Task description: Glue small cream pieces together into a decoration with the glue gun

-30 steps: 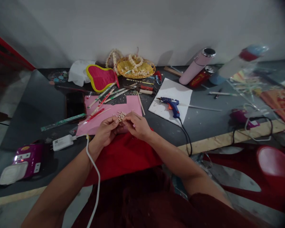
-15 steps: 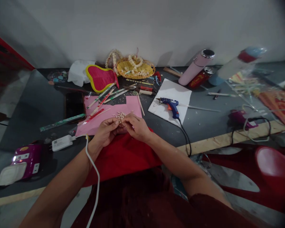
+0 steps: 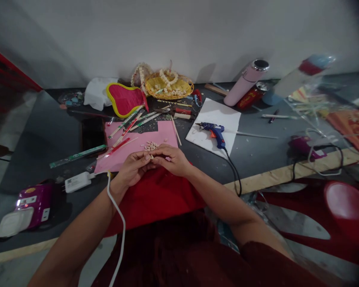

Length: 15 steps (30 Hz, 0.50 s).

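Observation:
My left hand (image 3: 135,165) pinches a small pale piece (image 3: 151,157), seemingly short bits of cut wooden stick, between thumb and fingers. Against it from the other side, my right hand (image 3: 171,159) has its thumb and fingers closed on the same piece. Its exact shape is too small to make out. Just beyond the fingertips lies a pile of short stick pieces (image 3: 151,146) on a pink sheet (image 3: 125,137). Beneath my hands a red cloth (image 3: 158,195) hangs over the table's front edge.
A blue glue gun (image 3: 214,132) rests on a white board (image 3: 200,139), its black cord trailing forward. Wrapped chopsticks (image 3: 77,155), a phone (image 3: 92,133), a yellow basket (image 3: 169,94) and a pink flask (image 3: 247,81) surround the work. A white cable (image 3: 118,211) crosses my left forearm.
My right hand's fingers have flattened and lowered toward my left fingertips. More of the pile now shows, and the small piece between the hands is more visible.

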### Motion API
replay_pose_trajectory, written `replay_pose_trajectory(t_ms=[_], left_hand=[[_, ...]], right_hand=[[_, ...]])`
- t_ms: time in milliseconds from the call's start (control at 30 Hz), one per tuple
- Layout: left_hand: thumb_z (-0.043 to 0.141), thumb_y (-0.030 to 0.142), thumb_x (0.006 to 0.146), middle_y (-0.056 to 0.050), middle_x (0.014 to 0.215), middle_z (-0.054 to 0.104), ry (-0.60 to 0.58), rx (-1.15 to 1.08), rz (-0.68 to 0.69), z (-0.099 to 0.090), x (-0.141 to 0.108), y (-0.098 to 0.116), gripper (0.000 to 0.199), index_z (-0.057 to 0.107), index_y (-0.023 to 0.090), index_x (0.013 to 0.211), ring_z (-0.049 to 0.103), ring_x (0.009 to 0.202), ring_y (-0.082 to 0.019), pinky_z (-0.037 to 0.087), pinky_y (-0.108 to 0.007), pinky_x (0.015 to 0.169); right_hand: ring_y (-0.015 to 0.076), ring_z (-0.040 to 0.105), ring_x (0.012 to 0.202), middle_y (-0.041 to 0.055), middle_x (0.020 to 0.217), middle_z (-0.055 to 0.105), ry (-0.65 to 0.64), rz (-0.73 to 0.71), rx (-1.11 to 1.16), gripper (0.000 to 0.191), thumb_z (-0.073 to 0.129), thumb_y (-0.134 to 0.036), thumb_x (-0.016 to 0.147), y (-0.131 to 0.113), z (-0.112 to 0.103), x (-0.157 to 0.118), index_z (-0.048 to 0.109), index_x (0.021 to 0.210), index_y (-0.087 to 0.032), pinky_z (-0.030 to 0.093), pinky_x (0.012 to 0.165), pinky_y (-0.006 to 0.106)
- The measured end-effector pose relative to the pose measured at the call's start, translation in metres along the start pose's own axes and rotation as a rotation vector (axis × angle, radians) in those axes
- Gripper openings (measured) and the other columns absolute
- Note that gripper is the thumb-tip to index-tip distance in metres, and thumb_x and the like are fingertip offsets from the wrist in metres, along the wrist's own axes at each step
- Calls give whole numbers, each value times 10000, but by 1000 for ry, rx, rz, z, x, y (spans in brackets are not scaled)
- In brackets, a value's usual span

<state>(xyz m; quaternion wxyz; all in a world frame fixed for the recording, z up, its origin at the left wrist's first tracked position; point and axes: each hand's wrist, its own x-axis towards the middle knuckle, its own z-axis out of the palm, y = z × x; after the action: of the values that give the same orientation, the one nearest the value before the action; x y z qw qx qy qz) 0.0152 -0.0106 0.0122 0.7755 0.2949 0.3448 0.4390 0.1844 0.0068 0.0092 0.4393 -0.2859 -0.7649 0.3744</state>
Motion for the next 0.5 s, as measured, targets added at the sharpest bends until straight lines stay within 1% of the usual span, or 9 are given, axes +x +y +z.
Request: replay_pose_trajectory(t_ms=[133,300,400,500], left_hand=[[800,231,623,-66,729,699,7,12,-6,-2,0,-1,196,699,93,718,656,663,-132,566,-243,672],[789,232,640,-62,741,702,6,3,-4,-4,2,-2,211,705,97,778,657,671,-130,565,-235,668],[787,253,645,-62,775,705,6,-11,10,-3,2,-3,242,707,105,819,657,691,-129,564,-232,670],[777,262,660,-64,792,706,5,-12,20,-3,2,-3,243,705,107,832,655,689,-131,564,-244,679]], right_hand=[[112,620,837,41,887,667,8,-25,10,174,559,-229,870,3,2,-1,649,1015,-199,520,772,278],[124,612,851,47,902,661,14,-49,-99,184,522,-242,890,4,3,-1,639,1027,-207,520,776,296],[135,603,873,54,911,658,55,-47,-167,191,504,-244,899,1,1,-1,629,1036,-201,514,799,314],[135,600,868,58,906,653,83,-46,-193,186,508,-235,896,-2,0,-1,625,1032,-189,510,801,304]])
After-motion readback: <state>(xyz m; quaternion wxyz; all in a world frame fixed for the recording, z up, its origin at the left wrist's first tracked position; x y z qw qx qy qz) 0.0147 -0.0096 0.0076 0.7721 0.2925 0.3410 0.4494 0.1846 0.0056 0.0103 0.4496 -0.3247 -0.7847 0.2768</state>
